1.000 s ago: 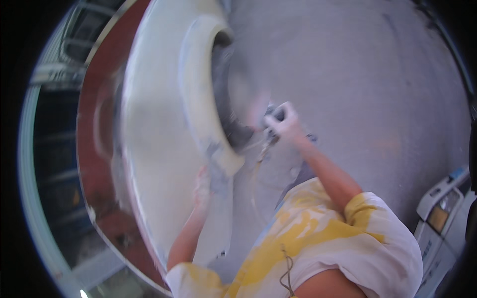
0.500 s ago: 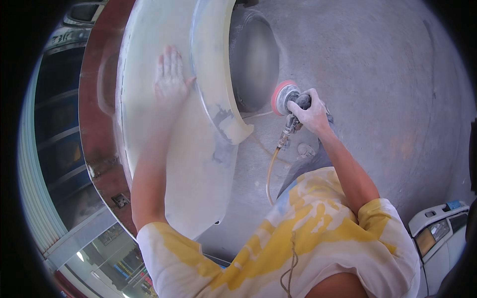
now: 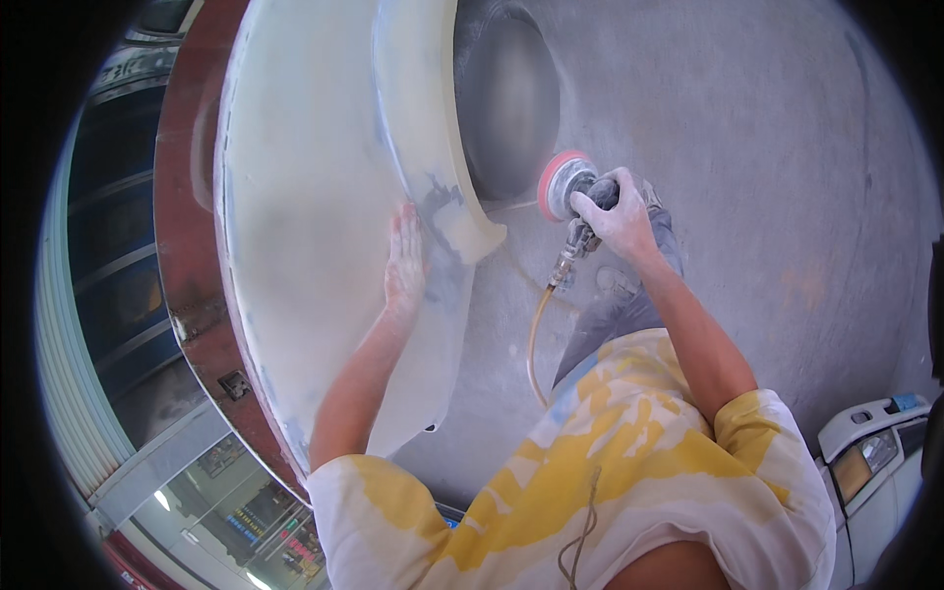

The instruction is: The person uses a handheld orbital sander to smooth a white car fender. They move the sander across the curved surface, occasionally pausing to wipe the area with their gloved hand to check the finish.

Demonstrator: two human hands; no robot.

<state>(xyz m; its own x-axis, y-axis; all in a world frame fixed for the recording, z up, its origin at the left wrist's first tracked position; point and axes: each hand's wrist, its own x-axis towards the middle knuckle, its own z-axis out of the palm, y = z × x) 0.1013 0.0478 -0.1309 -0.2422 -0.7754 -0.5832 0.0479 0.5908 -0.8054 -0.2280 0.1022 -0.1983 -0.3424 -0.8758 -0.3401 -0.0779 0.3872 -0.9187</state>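
Dusty and laid flat, my left hand [image 3: 405, 261] rests with fingers stretched out on a pale car body panel [image 3: 305, 226]. It lies just below the raised wheel-arch lip, beside some grey-blue sanded patches [image 3: 447, 221]. My right hand [image 3: 624, 216] is wrapped round the dark top of an air sander [image 3: 575, 192], held off the panel to its right. The sander's round pad has a pink-red edge and tilts toward the wheel. A tan air hose [image 3: 538, 339] hangs from its metal fitting.
A dark, blurred wheel [image 3: 509, 103] sits within the arch. Grey concrete floor [image 3: 747, 197] spreads to the right, with my shoe [image 3: 618, 282] on it. A white vehicle [image 3: 875, 472] stands at the lower right. Dark red bodywork [image 3: 187, 177] borders the panel's left side.
My left hand has slid down and to the right across the panel, from its upper middle to beside the arch's lower end. The sander in my right hand has barely moved.
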